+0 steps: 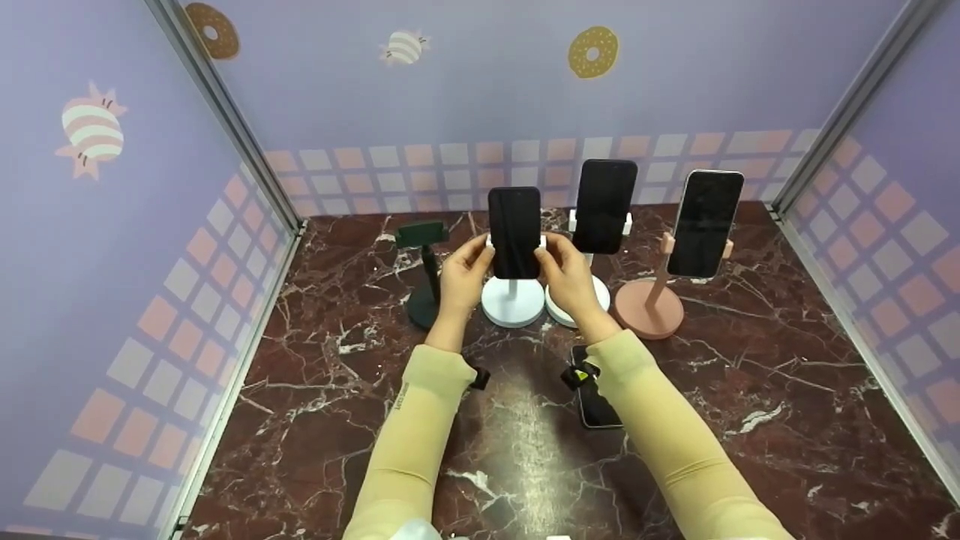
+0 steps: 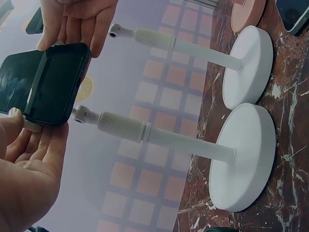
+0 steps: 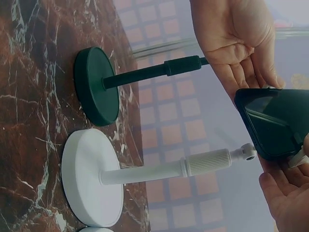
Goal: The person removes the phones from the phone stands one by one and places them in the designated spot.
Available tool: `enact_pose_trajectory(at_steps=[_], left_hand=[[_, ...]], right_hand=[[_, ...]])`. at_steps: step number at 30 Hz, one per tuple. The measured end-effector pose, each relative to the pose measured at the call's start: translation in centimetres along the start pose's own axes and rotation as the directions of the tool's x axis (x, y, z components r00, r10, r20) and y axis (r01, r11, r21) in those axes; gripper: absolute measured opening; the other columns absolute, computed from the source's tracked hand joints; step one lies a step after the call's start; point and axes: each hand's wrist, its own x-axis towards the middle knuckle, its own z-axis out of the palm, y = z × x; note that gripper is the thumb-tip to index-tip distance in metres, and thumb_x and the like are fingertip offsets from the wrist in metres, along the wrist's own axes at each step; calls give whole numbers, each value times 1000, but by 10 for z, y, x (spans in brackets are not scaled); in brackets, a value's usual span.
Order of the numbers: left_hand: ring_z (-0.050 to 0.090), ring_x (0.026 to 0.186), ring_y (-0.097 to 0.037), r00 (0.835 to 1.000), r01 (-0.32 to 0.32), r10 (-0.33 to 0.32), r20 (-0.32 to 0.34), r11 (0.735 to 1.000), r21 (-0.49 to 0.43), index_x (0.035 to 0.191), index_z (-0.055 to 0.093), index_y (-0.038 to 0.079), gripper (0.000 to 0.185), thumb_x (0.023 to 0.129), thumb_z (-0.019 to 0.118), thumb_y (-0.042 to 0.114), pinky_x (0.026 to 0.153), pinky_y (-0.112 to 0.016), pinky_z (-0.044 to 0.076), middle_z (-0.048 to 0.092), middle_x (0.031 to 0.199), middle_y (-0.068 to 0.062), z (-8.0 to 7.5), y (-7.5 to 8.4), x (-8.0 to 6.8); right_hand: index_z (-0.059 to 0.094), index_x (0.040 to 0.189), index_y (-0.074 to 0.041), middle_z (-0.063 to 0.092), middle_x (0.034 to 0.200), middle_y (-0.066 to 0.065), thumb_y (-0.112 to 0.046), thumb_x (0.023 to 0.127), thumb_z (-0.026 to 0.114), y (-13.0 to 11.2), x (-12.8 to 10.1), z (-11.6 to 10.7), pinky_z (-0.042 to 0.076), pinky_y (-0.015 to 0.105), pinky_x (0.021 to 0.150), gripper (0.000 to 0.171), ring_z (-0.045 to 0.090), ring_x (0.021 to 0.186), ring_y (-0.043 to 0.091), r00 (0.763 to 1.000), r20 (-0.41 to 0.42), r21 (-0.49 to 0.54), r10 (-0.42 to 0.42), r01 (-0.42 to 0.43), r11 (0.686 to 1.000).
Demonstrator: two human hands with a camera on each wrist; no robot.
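A black phone stands upright in the clamp of a white phone stand. My left hand grips the clamp at the phone's left edge, thumb in front and fingers behind. At the opposite edge, my right hand holds the clamp the same way. In the left wrist view, both thumbs lie along the long edges of the phone. The right wrist view shows the phone tilted, with the white stand's pole below it; most of the clamp is hidden by the hands.
A dark green stand is on the left. On the right, a second white stand and a pink stand each carry a phone. Another phone lies flat on the marble-patterned table, partly under my right sleeve. Patterned panels enclose the table.
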Motion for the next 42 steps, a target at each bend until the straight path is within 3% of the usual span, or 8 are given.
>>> enact_pose_trajectory(at_steps=[6, 13, 16, 22, 28, 35, 42], left_hand=[[69, 104, -12, 1000, 3, -4, -12, 999, -42, 131, 60, -17, 34, 100, 62, -1, 89, -16, 55, 68, 125, -32, 1, 0, 0], [68, 109, -17, 1000, -5, 4, -25, 999, -49, 131, 59, -19, 35, 100, 62, -2, 90, -15, 54, 65, 129, -34, 3, 1, -3], [68, 108, -18, 999, -18, 16, -34, 999, -49, 129, 60, -19, 34, 99, 63, -2, 90, -15, 55, 66, 126, -34, 3, 1, -5], [68, 98, -6, 998, -39, 37, -44, 998, -52, 127, 62, -18, 33, 99, 64, -2, 87, -16, 56, 70, 120, -33, 2, 5, -11], [64, 88, 3, 997, -67, 65, -42, 996, -51, 126, 63, -18, 32, 98, 64, -3, 82, -14, 55, 71, 111, -33, 0, 11, -22], [63, 89, 3, 997, -71, 71, -39, 997, -6, 128, 63, -15, 33, 99, 65, 0, 82, -15, 55, 70, 109, -29, -2, 14, -40], [64, 84, 3, 996, -80, 78, -38, 996, -43, 128, 63, -16, 33, 98, 65, -2, 76, -18, 58, 69, 107, -30, -1, 25, -58]], right_hand=[[62, 125, 10, 68, 106, 23, -5, 103, 60, 1, 1, 0, 44, 16, 65, 27, 53, 74, 5, 1000, 3, 40, -23, 23, 999], [62, 124, 12, 67, 101, 22, -2, 102, 59, 1, 1, -1, 44, 16, 63, 25, 52, 70, 5, 999, 5, 71, -36, 35, 997], [62, 123, 12, 68, 102, 24, -2, 102, 60, 1, 1, -1, 45, 15, 68, 26, 54, 75, 3, 999, 4, 65, -51, 51, 997], [63, 122, 12, 67, 99, 21, -2, 102, 60, -1, -2, -4, 45, 16, 71, 25, 54, 78, 3, 997, 17, 60, -73, 72, 996], [63, 122, 12, 67, 97, 19, -2, 102, 60, -4, -9, -8, 46, 15, 70, 25, 54, 76, 3, 996, 36, 46, -78, 77, 996], [63, 122, 13, 69, 103, 24, -1, 102, 60, -7, -23, -12, 48, 15, 78, 25, 57, 83, 1, 993, 54, 78, -108, 104, 992], [63, 121, 14, 71, 107, 27, -1, 100, 62, -14, -40, -19, 50, 14, 85, 25, 61, 91, -2, 989, 43, 78, -143, 139, 987]])
